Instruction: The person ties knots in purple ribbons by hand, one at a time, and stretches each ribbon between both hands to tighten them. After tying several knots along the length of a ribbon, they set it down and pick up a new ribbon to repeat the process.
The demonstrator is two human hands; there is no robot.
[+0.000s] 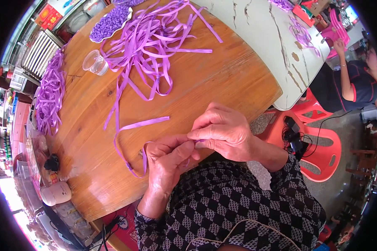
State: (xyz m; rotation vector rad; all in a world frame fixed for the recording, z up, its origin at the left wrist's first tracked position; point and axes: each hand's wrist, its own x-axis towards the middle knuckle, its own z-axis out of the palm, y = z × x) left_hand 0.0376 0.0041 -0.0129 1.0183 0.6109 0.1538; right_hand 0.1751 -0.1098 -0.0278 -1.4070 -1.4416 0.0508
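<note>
We take the meeting point of the two hands as the centre of the dial. The left hand (165, 161) pinches a purple ribbon (144, 123) between thumb and fingertips. The right hand (226, 133) meets it, thumb and forefinger also closed on a scrap of that ribbon; we cannot tell whether a knot or a fold sits there, since the fingers cover it. In our judgement the tip-to-tip pinch suits so narrow and limp a strip, which a full fist would hide and crush.

The ribbon's slack leaves the left hand, loops toward 9 o'clock and lies on the wooden table (226, 79), probably left free so that it does not snag.

At 11 o'clock we note a loose tangle of ribbons (144, 39), strands trailing toward the hands, presumably for easy reach. Beyond it, also near 11, a scalloped plate (125, 24) bears small purple knotted pieces (109, 26), apparently to keep them apart from the strips. A clear cup (95, 62) stands between 10 and 11, close to the tangle. A further ribbon heap (50, 96) lies toward 10, beside the table's edge.
</note>
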